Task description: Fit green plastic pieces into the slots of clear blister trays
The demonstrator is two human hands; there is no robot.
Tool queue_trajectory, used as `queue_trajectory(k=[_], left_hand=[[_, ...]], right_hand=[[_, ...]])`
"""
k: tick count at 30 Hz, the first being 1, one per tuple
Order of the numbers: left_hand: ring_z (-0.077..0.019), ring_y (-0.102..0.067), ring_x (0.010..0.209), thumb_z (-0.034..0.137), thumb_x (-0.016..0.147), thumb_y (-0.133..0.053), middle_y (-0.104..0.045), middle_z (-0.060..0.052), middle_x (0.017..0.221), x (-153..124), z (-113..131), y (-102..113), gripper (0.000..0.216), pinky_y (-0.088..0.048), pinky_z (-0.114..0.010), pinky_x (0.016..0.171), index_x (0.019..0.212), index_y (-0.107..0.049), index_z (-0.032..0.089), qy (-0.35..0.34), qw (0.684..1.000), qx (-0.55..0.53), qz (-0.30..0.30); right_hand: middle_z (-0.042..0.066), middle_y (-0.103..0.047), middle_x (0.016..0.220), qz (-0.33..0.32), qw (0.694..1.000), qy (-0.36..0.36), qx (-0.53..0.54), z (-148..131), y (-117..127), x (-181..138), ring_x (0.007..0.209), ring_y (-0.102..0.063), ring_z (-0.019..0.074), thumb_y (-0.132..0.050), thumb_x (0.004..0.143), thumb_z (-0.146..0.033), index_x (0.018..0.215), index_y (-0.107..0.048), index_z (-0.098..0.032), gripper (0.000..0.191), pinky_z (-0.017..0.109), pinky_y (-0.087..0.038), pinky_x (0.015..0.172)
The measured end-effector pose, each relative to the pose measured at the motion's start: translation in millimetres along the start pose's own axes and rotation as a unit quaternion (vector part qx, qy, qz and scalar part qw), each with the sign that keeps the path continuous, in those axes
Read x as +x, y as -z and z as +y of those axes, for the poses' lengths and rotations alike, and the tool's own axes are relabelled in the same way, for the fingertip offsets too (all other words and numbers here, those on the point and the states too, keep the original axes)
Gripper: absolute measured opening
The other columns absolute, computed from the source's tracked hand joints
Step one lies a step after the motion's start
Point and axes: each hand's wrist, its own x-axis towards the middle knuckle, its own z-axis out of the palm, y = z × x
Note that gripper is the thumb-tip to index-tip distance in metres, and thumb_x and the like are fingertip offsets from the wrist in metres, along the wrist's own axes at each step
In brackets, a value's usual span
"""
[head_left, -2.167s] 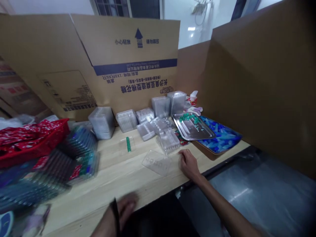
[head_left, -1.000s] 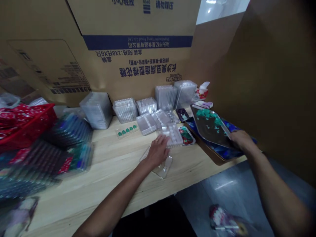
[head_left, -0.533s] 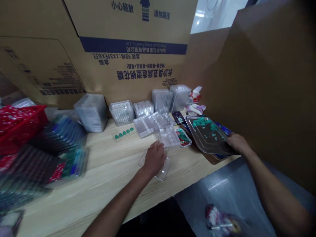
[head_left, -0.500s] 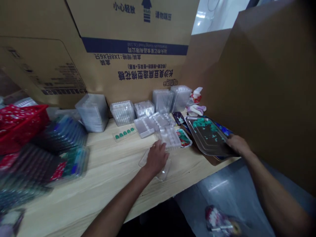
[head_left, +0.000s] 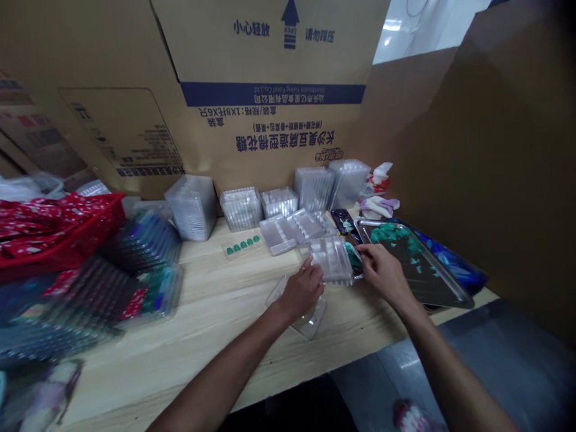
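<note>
My left hand [head_left: 304, 289] grips the near-left edge of a clear plastic tray [head_left: 330, 259] with ridged compartments, tilted above the table. Close to its right end, my right hand [head_left: 383, 275] has its thumb and fingers pinched together; what they hold, if anything, is too small to make out. Between the tray and those fingers shows part of a foil dish [head_left: 355, 258] with green pieces, mostly covered. Another clear tray [head_left: 310, 324] lies flat beneath my left wrist. Beside my right hand rests a metal tray [head_left: 432, 282] with scattered green pieces.
Stacks of clear trays [head_left: 240, 209] stand along the cardboard wall [head_left: 279, 144]. A clear strip with green pieces [head_left: 243, 245] lies mid-table. On the left are a red basket [head_left: 103, 225] and filled packs [head_left: 148, 240]. A dark phone-like object [head_left: 342, 221] lies behind the foil dish.
My right hand has let go of the metal tray, now lying lower, and moved left to the foil dish. My left hand has taken hold of the ridged clear tray, which is now tilted.
</note>
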Motion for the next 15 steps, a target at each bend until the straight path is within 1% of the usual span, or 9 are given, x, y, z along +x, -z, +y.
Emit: queue_trajectory(k=[2, 4, 6, 7, 9, 10, 12, 15], left_hand=[[-0.0220, -0.054, 0.130, 0.021, 0.095, -0.047, -0.066, -0.010, 0.120, -1.7, -9.7, 16.4, 0.016, -0.042, -0.045, 0.114, 0.109, -0.055, 0.020, 0.006, 0.999, -0.024, 0.048], [-0.0232, -0.050, 0.134, 0.023, 0.094, -0.050, -0.066, -0.009, 0.121, 2.4, -27.9, 34.9, 0.015, -0.042, -0.044, 0.114, 0.108, -0.057, 0.020, 0.040, 0.994, -0.026, 0.101], [-0.0253, -0.045, 0.138, 0.024, 0.092, -0.055, -0.066, -0.010, 0.121, 12.7, -50.9, 52.1, 0.013, -0.041, -0.045, 0.114, 0.104, -0.058, 0.020, 0.093, 0.985, -0.012, 0.144], [-0.0264, -0.045, 0.138, 0.024, 0.090, -0.058, -0.066, -0.011, 0.121, 19.7, -62.0, 58.8, 0.014, -0.039, -0.047, 0.115, 0.104, -0.058, 0.019, 0.120, 0.982, -0.004, 0.149], [-0.0280, -0.046, 0.136, 0.022, 0.088, -0.061, -0.066, -0.011, 0.117, 35.1, -79.3, 66.1, 0.015, -0.038, -0.049, 0.114, 0.102, -0.058, 0.019, 0.156, 0.979, 0.012, 0.130], [-0.0285, -0.046, 0.136, 0.021, 0.087, -0.061, -0.066, -0.011, 0.116, 42.8, -84.6, 66.3, 0.015, -0.039, -0.049, 0.113, 0.102, -0.058, 0.018, 0.162, 0.980, 0.018, 0.112], [-0.0289, -0.043, 0.138, 0.018, 0.087, -0.059, -0.065, -0.012, 0.117, 57.2, -89.3, 60.8, 0.015, -0.040, -0.047, 0.111, 0.102, -0.058, 0.017, 0.152, 0.986, 0.027, 0.068], [-0.0282, -0.040, 0.140, 0.015, 0.089, -0.054, -0.063, -0.013, 0.120, 74.5, -87.9, 45.1, 0.016, -0.041, -0.044, 0.109, 0.104, -0.058, 0.016, 0.138, 0.990, 0.042, 0.005]], right_hand=[[0.011, -0.066, 0.104, 0.021, 0.999, -0.024, 0.017, -5.6, -6.1, -2.7, 0.085, -0.062, 0.0215, -0.041, 0.087, -0.024, 0.108, -0.064, -0.018, 0.032, 0.032, -0.048, 0.075], [0.011, -0.067, 0.104, 0.029, 0.999, -0.035, 0.026, -5.7, -11.4, -6.8, 0.087, -0.062, 0.0221, -0.041, 0.087, -0.023, 0.108, -0.064, -0.018, 0.031, 0.032, -0.048, 0.077], [0.010, -0.067, 0.101, 0.008, 0.999, -0.025, 0.027, -5.5, -19.5, -14.0, 0.089, -0.063, 0.0225, -0.041, 0.087, -0.019, 0.105, -0.064, -0.019, 0.030, 0.033, -0.049, 0.080], [0.010, -0.067, 0.100, -0.012, 1.000, -0.013, 0.022, -6.6, -25.3, -18.7, 0.091, -0.063, 0.0226, -0.040, 0.087, -0.017, 0.104, -0.064, -0.019, 0.030, 0.033, -0.049, 0.081], [0.011, -0.066, 0.101, -0.061, 0.998, 0.021, 0.006, -11.9, -39.9, -29.3, 0.096, -0.062, 0.0233, -0.040, 0.084, -0.010, 0.104, -0.065, -0.018, 0.033, 0.034, -0.048, 0.086], [0.012, -0.066, 0.103, -0.086, 0.995, 0.041, -0.005, -16.0, -48.1, -34.5, 0.100, -0.061, 0.0240, -0.041, 0.082, -0.008, 0.105, -0.066, -0.016, 0.035, 0.035, -0.048, 0.089], [0.015, -0.063, 0.114, -0.121, 0.990, 0.068, -0.029, -25.7, -64.0, -43.3, 0.109, -0.058, 0.0260, -0.043, 0.080, -0.004, 0.113, -0.065, -0.014, 0.041, 0.038, -0.045, 0.096], [0.020, -0.059, 0.126, -0.154, 0.983, 0.066, -0.072, -40.5, -82.5, -51.1, 0.119, -0.052, 0.0294, -0.046, 0.079, -0.004, 0.122, -0.061, -0.010, 0.046, 0.043, -0.042, 0.102]])
